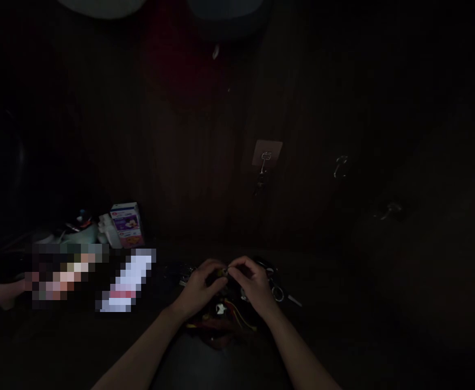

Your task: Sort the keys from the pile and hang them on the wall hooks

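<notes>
In dim light, my left hand [200, 285] and my right hand [254, 279] meet at the fingertips above the dark surface. Both pinch a small piece [224, 272] with a yellowish part and a pale round end; its kind is too dark to tell. Below them lie yellow and red cords [239, 315] and a small white star-like piece [220, 309], in a dark tangle. Beside my right hand are a metal ring [277, 294] and what looks like a key [294, 300]. Small metal bits [184, 277] lie left of my left hand.
Another person's hand [1, 287] reaches in at far left, near a pixelated patch. A bright pixelated screen [129, 281] lies left of my hands. Behind it stand a purple-and-white box [126, 223] and a pale container [108, 230]. A hook [263, 161] is on the upright dark panel ahead.
</notes>
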### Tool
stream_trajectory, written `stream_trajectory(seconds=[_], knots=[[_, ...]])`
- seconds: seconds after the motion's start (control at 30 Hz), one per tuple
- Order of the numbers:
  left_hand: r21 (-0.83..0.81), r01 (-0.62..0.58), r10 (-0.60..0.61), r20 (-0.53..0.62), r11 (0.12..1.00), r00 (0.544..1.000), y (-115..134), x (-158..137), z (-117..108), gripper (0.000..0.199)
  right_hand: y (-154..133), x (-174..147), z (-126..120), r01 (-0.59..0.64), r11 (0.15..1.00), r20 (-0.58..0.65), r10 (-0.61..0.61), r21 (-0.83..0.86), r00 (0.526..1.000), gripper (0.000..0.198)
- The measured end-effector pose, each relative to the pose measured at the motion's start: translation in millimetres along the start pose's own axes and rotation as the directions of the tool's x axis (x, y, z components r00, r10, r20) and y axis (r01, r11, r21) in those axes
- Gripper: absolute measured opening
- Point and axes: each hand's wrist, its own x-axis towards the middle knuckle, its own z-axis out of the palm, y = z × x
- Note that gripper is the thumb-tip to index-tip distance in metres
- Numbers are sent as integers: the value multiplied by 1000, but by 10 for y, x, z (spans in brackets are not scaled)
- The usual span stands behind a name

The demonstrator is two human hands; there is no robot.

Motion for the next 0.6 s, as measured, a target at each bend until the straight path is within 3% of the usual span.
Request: stream_trajectory(seconds=[0.4,0.6], knots=[[-11,145,-145,-10,989,989,-27,4,5,32,74,82,-124,-24,998,-243,38,62,969,24],[100,127,-129,8,987,992,-83,-16,-31,32,42,93,-357,-27,996,-431,62,86,900,28]])
